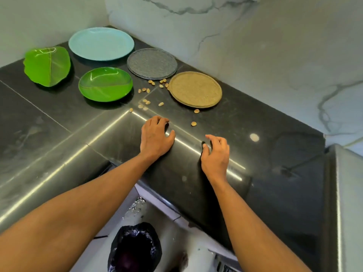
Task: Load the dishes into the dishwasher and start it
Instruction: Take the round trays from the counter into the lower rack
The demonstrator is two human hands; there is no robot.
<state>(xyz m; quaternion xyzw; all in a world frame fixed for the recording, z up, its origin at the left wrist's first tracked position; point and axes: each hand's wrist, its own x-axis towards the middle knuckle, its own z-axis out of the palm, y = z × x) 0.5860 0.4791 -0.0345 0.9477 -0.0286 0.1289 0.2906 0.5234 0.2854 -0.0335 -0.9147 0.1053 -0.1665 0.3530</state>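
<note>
Your left hand (156,137) and right hand (215,152) rest nearer you than the tan plate (195,89) — fingers loosely curled, holding nothing. Left of it: grey plate (152,63), blue plate (101,44), round green plate (105,83), leaf-shaped green plate (47,65).

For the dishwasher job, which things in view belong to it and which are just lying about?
Job: light blue plate, leaf-shaped green plate, round green plate, grey plate, tan plate.
Lying about: scattered nuts, black-lined bin.

Left grip (156,137), right grip (215,154): loosely curled
</note>
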